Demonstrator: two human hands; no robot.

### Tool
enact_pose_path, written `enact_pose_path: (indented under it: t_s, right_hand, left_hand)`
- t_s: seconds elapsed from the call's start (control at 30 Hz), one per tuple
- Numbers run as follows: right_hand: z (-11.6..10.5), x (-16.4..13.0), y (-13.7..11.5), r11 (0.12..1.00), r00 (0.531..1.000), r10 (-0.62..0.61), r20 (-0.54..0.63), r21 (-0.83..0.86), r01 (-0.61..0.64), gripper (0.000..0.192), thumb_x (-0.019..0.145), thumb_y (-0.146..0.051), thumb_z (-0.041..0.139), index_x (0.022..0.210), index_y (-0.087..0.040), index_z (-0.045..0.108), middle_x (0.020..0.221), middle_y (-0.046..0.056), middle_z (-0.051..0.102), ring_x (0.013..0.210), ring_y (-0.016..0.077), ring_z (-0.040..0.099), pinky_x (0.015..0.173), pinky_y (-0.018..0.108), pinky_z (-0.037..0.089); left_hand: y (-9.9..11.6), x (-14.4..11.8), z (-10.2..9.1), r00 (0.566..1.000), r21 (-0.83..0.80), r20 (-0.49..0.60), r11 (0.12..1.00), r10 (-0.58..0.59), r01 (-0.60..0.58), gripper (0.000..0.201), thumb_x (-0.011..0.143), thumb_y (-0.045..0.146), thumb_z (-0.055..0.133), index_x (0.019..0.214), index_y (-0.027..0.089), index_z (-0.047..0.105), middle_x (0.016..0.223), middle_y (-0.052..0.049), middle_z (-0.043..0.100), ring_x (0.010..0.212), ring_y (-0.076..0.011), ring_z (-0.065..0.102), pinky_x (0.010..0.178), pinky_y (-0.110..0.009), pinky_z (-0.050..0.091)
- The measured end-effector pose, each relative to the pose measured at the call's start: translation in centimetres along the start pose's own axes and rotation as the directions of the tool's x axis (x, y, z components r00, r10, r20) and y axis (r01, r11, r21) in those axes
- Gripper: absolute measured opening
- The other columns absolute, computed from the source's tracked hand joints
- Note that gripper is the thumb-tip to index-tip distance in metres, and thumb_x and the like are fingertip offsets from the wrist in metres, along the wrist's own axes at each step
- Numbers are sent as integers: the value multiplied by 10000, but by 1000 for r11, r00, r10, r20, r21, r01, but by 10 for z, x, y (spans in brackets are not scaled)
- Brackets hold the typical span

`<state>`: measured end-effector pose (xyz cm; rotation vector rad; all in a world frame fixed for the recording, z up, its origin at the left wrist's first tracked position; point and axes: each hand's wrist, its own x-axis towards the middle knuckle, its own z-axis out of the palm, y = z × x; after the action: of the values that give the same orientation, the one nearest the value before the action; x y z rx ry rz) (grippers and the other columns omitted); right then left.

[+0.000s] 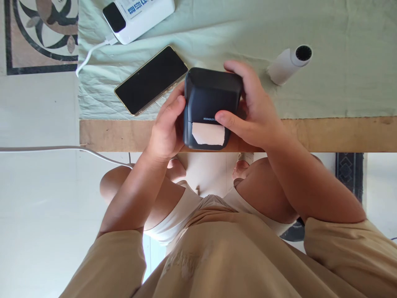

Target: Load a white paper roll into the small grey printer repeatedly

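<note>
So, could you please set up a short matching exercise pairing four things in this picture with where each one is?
Things:
1. black printer
2. phone
3. paper roll
4. white power bank

Places:
A. lying alone to the right on the green cloth
B. at the top edge, with a white cable plugged in
C. held in both hands, left hand and right hand
D. flat, screen dark, just left of the printer

Pairs: 1-C, 2-D, 3-A, 4-B

Bright, even daylight; sharp focus
</note>
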<state>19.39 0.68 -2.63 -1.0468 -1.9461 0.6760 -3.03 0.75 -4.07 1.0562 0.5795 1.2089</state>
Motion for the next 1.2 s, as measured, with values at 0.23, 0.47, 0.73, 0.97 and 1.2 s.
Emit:
enact_pose_path:
  t_s: [0.23,0.47,0.73,0.97,1.2]
  right_hand:
    - [-12,2,-8,995,995,-89,50,-28,91,759,981,-401,671,1686,-384,390,1707,94,533,1533,316,597,1132,494,664]
    - [-12,2,-10,993,990,-111,81,-26,114,846,958,-540,731,1696,-434,332,1777,69,451,1627,318,518,1184,482,639]
    - [-11,18,-21,978,873,-208,-440,-83,191,319,1023,-568,678,1141,-306,539,1059,-19,573,569,34,415,512,276,362]
    - [-14,17,-47,996,933,-27,-359,65,53,175,1035,-363,644,962,-247,535,1015,-19,766,721,89,693,526,232,492]
    - [-30,9,-51,860,992,112,62,-505,-66,155,990,-352,605,1045,-288,735,906,-12,814,719,188,661,635,360,346]
  left_hand:
    - [-11,7,-7,998,0,-52,1000,25,-25,520,911,760,749,1166,306,752,1067,-77,803,1611,-440,459,1242,-559,477]
    - [-5,5,-7,995,-20,-95,1000,4,-5,397,872,650,817,1061,308,750,1056,-54,819,1588,-439,503,1221,-544,513]
    - [0,2,3,999,48,32,999,-27,26,546,957,625,723,1403,311,747,1358,-67,812,1595,-404,552,1115,-540,615]
    - [-15,10,-19,1000,124,-21,992,8,-6,621,866,717,831,1321,302,748,1197,-77,822,1606,-442,527,1200,-552,567]
    - [-3,0,-2,985,310,126,938,120,-154,579,965,715,754,1304,247,788,1103,-70,789,998,-262,783,761,-340,620]
